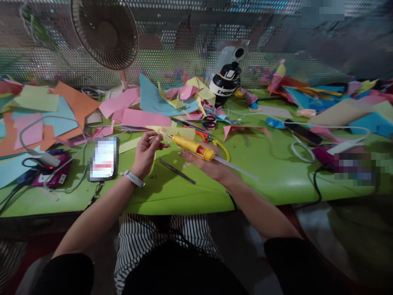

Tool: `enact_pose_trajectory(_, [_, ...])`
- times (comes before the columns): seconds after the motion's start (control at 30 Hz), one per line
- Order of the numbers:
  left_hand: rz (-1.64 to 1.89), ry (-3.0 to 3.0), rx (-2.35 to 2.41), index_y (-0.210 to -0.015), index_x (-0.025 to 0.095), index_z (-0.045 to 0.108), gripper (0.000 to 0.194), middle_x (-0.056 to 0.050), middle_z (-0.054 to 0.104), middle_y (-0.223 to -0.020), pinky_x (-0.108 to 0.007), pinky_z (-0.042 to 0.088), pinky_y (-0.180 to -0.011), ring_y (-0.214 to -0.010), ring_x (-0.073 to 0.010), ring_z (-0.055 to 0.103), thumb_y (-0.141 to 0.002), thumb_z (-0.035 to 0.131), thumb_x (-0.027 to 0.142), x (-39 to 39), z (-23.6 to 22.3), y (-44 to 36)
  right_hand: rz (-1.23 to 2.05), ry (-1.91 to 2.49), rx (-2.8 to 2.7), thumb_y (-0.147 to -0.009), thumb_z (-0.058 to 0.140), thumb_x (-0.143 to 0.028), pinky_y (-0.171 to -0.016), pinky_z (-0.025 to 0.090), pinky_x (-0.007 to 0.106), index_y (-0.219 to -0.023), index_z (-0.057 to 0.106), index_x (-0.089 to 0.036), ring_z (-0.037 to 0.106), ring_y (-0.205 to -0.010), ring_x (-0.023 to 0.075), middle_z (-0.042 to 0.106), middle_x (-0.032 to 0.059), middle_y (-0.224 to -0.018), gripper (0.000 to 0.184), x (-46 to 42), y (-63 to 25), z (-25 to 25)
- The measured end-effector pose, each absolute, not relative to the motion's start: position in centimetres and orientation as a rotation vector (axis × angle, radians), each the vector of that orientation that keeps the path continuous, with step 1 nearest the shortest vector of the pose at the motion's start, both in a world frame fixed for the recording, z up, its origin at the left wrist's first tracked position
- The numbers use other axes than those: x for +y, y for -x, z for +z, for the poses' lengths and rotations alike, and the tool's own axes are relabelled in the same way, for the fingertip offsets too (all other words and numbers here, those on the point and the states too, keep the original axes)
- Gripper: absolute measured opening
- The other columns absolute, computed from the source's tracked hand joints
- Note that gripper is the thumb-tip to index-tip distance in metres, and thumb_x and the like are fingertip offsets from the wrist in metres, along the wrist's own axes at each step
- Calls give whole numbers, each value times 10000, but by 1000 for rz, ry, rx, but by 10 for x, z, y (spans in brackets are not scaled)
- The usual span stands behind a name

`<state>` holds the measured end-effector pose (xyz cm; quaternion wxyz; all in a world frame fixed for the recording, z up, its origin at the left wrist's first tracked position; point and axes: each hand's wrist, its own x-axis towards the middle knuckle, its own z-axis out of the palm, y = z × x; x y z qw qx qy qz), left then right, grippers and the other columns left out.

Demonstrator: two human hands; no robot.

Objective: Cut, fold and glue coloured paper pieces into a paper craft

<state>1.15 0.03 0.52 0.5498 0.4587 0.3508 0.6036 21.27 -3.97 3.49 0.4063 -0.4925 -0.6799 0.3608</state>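
My right hand [205, 162] grips a yellow glue gun [193, 147], a clear glue stick trailing from its rear toward the right. The nozzle points left at my left hand [149, 151], whose fingers pinch a small pale paper piece [152, 138] right at the gun's tip. Both hands hover over the green table [184, 192]. A white watch sits on my left wrist. Thin metal tweezers [177, 171] lie on the table just below the hands.
A phone [103, 159] lies left of my left hand. Scissors [204, 121], coloured paper sheets [144, 118] and scraps cover the back. A fan [106, 30], a black-and-white bottle [225, 85], chargers and cables [46, 162] lie around.
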Motion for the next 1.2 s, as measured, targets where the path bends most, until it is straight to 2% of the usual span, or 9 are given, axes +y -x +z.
enact_pose_trajectory(0.33, [1438,-1110,832,-930,209,560,271,48,671,-731,-218,472,-631,-637,-104,705,-826,761,359,0,4,-11,905,1269,-1718,-775,736,-521,-552,474,302,-709,594,-236,621,-617,193,582,-26,-602,325,-36,-213,29])
enact_pose_trajectory(0.53, [1445,-1144,863,-926,217,569,240,33,683,-751,-233,465,-641,-681,-120,707,-840,746,356,2,1,-11,927,1233,-1709,-789,742,-472,-522,451,280,-650,545,-237,603,-576,160,575,-39,-596,337,-37,-212,32])
enact_pose_trajectory(0.87, [1481,-1120,865,-910,222,610,120,16,681,-793,-213,477,-654,-747,-99,654,-859,713,259,2,0,-12,961,1253,-1697,-788,738,-482,-526,487,301,-699,609,-246,626,-586,174,618,-26,-627,284,-37,-211,30])
enact_pose_trajectory(1.2, [1472,-1114,838,-915,221,612,140,12,682,-802,-208,488,-656,-752,-97,646,-851,726,272,1,1,-13,989,1263,-1666,-775,736,-476,-514,521,322,-766,655,-258,598,-582,172,603,-9,-656,233,-36,-207,29])
